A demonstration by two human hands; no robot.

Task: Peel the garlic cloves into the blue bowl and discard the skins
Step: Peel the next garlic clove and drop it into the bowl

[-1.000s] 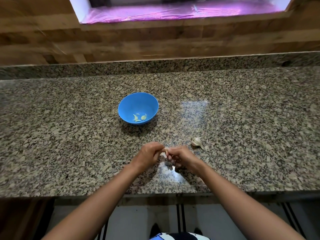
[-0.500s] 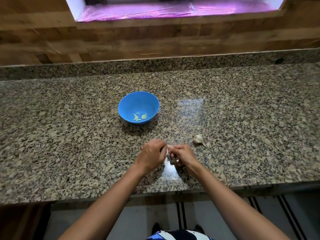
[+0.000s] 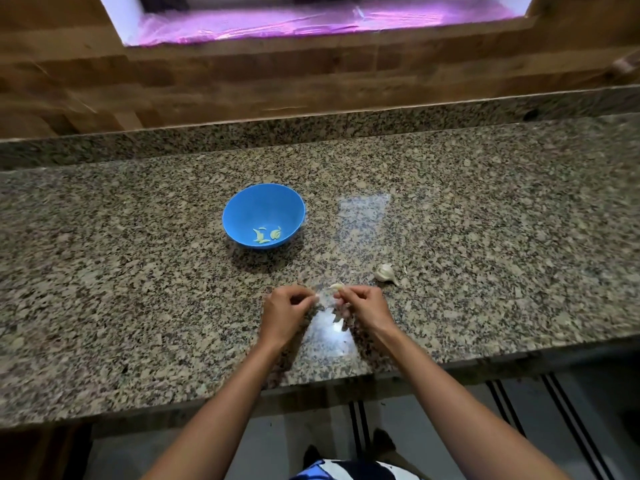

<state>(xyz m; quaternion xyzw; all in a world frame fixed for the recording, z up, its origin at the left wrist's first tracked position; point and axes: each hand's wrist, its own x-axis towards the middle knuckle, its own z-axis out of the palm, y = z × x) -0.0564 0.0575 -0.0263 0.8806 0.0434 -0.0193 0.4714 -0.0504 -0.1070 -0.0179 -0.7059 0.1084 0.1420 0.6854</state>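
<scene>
A blue bowl (image 3: 242, 206) stands on the granite counter and holds several peeled garlic pieces (image 3: 266, 234). Nearer the counter's front edge, my right hand (image 3: 363, 306) pinches a pale garlic clove (image 3: 336, 286) at its fingertips. My left hand (image 3: 285, 311) sits a little to the left of it with fingers curled; whether it holds a bit of skin I cannot tell. A thin strip of skin (image 3: 337, 317) hangs under my right hand. The rest of the garlic bulb (image 3: 385, 273) lies on the counter just right of my right hand.
The granite counter (image 3: 485, 237) runs the full width, with a raised granite backsplash (image 3: 311, 128) and wooden wall behind. Its front edge (image 3: 346, 384) is right under my forearms. Below it are the floor and my feet.
My hands have drawn slightly apart, the left one moving off the clove. The clove now shows at my right hand's fingertips.
</scene>
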